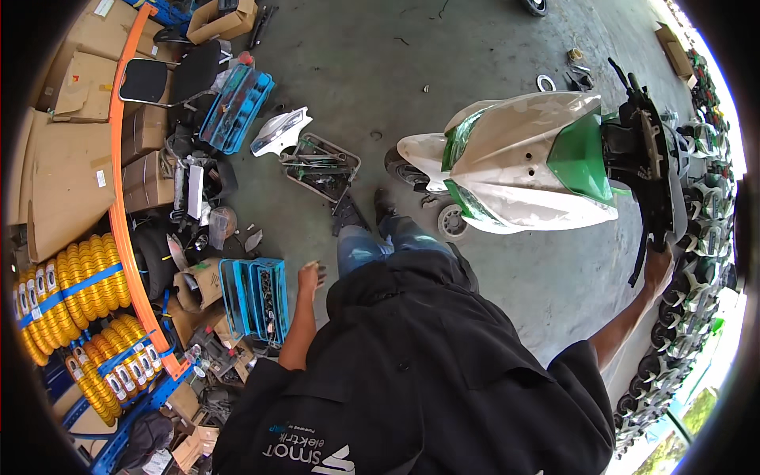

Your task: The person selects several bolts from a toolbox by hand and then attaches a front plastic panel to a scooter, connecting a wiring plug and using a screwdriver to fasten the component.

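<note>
A white and green scooter (pixel 530 166) stands to the right of my legs, its front panel toward the middle of the view. My right hand (pixel 659 267) is closed around the near end of its dark handlebar (pixel 653 178), my arm stretched out to the right. My left hand (pixel 311 276) hangs low at my left side, its fingers loosely bent and a little apart, with nothing visible in it. Close to that hand is a blue metal toolbox (pixel 252 301) with its trays spread. A small wheel-like round part (pixel 453 222) lies on the floor beside the scooter.
Ahead of my feet is a metal frame stand (pixel 321 166) with a white panel (pixel 281 131) at its end. Another blue toolbox (pixel 236 108) and a black chair (pixel 178 75) stand left. An orange-posted rack (pixel 119 158) holds cartons and yellow coils (pixel 75 273). Several scooters (pixel 685 293) line the right.
</note>
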A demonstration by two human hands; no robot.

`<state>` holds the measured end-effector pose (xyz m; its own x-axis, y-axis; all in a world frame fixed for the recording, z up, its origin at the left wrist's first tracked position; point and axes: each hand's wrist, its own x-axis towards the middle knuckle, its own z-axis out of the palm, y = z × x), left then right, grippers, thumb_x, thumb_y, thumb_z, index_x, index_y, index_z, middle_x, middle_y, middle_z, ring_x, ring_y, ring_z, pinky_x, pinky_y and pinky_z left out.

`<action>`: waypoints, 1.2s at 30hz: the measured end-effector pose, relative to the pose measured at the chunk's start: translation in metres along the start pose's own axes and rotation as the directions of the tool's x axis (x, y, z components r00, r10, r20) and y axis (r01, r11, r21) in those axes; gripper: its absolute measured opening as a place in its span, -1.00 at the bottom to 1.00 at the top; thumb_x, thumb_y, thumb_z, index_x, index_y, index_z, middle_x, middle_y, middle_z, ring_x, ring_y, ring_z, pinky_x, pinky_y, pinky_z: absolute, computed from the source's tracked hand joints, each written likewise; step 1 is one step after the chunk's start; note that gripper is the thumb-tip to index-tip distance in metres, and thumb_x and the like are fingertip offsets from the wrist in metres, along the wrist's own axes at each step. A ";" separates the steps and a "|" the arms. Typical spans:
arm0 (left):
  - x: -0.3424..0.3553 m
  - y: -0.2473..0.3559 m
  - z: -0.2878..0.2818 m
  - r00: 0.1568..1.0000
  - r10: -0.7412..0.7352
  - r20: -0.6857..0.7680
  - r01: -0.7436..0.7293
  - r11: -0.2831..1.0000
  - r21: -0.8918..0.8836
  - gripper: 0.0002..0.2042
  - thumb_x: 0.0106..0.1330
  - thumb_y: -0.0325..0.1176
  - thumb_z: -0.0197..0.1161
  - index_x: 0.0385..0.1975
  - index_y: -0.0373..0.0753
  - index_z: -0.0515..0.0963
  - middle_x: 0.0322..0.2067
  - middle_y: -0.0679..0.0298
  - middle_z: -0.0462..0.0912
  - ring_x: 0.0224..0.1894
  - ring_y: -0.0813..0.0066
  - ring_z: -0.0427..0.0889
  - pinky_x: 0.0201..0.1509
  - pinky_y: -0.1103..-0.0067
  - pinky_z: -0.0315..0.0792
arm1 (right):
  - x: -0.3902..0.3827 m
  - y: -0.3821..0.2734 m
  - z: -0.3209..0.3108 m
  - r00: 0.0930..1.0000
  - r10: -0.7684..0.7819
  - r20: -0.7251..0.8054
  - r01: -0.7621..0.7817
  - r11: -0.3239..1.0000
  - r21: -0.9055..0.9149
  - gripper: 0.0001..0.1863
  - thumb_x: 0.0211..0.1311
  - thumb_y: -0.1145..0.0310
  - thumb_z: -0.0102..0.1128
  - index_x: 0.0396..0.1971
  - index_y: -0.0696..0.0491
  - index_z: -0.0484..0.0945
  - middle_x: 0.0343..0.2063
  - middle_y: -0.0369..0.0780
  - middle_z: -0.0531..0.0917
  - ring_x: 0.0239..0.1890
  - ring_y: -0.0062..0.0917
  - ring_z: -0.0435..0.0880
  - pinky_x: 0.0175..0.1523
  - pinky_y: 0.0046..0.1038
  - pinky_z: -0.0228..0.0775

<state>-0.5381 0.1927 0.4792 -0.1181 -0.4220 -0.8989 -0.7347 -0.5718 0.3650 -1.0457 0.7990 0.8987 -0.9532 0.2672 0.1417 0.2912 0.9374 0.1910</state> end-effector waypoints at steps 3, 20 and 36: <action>0.009 0.069 -0.011 0.999 0.053 -0.009 -0.054 0.998 -0.042 -0.67 0.47 -0.30 -0.01 0.15 -0.04 0.54 -0.19 0.33 0.72 -0.29 0.47 0.69 -0.15 0.46 0.57 | 0.020 0.038 0.070 1.000 -0.019 -0.019 0.020 0.997 0.075 -0.57 0.19 0.03 0.30 -0.02 -0.05 0.66 -0.22 -0.05 0.75 -0.11 -0.05 0.72 -0.05 -0.08 0.48; 0.053 0.112 -0.012 0.997 0.054 0.063 -0.063 0.989 0.138 -0.69 0.42 -0.31 0.04 0.10 -0.07 0.57 -0.28 0.30 0.72 -0.42 0.46 0.70 -0.39 0.47 0.53 | 0.002 -0.089 0.119 0.713 0.340 -0.613 -0.194 0.936 0.293 -0.57 0.32 0.24 0.10 0.08 0.18 0.55 0.01 0.07 0.54 0.09 -0.02 0.48 0.25 0.01 0.25; 0.036 0.180 0.030 0.982 0.140 0.126 -0.158 0.976 0.149 -0.66 0.44 -0.32 0.07 0.18 -0.12 0.52 -0.19 0.26 0.73 -0.36 0.42 0.71 -0.35 0.46 0.55 | 0.077 -0.214 0.163 0.777 0.591 -0.219 -0.034 0.386 0.922 -0.04 0.07 -0.02 0.50 0.32 0.23 0.23 0.04 0.20 0.57 0.08 0.09 0.60 0.21 -0.06 0.41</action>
<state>-0.6952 0.0956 0.5053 -0.3025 -0.4060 -0.8624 -0.7983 -0.3865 0.4619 -1.1948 0.6557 0.7109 -0.5507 0.7123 0.4352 0.0694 0.5586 -0.8265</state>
